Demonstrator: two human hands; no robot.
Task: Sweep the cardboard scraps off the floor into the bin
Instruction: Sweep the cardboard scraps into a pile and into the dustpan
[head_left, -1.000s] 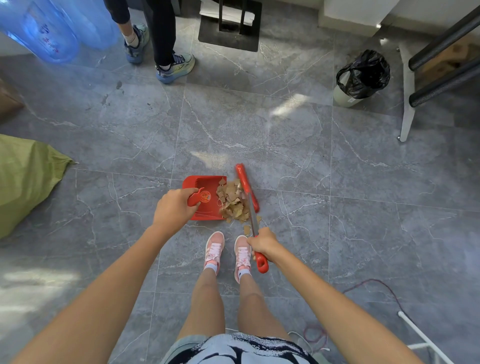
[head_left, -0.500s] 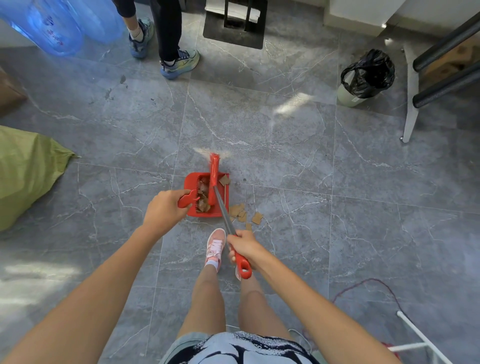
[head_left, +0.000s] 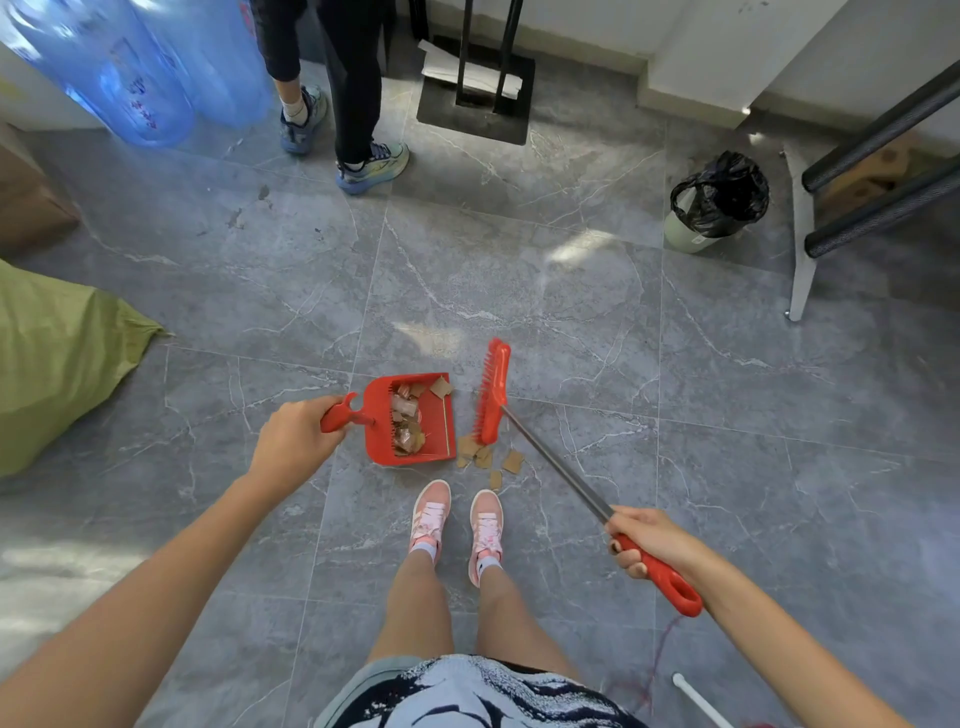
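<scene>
Grey tiled floor (head_left: 519, 270), bin (head_left: 719, 200) near wall (head_left: 587, 26) | left hand (head_left: 293, 441) grips dustpan (head_left: 377, 415) | right hand (head_left: 649, 540) grips broom (head_left: 493, 395)

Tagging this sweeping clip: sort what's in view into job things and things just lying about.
Job: red dustpan, in the left hand; red broom, in the right hand; loose cardboard scraps; black-lined bin.
Lying about: blue water jugs; green sack; black stand base.

Blue water jugs (head_left: 130, 78) beside a bystander's sneakers (head_left: 371, 166), green sack (head_left: 57, 364) at left, black stand base (head_left: 472, 104)
</scene>
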